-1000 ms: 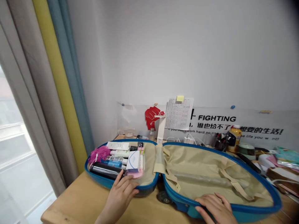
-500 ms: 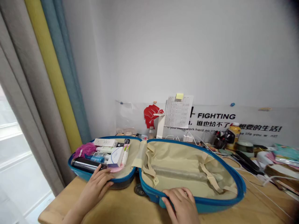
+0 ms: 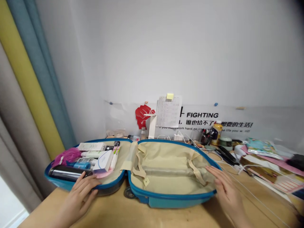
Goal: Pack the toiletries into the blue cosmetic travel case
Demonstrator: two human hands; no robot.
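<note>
Because the open suitcase (image 3: 182, 203) spreads just ahead of and between both grips, its long axis runs crosswise before them. The right grip (image 3: 226, 187), unclenched with fingers straight, is at its right end, nearer the bare half. The left grip (image 3: 83, 193) drapes over the near rim beside the black cylinder (image 3: 67, 173); whether it clasps, I cannot tell. Beneath both is the table (image 3: 133, 213).

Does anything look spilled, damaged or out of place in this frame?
Nothing looks spilled or damaged. In the open suitcase, a white-and-blue box lies at a slant among toiletries; right of it, on the desk, a white cable loops loosely near a teal packet, which looks merely untidy.
</note>
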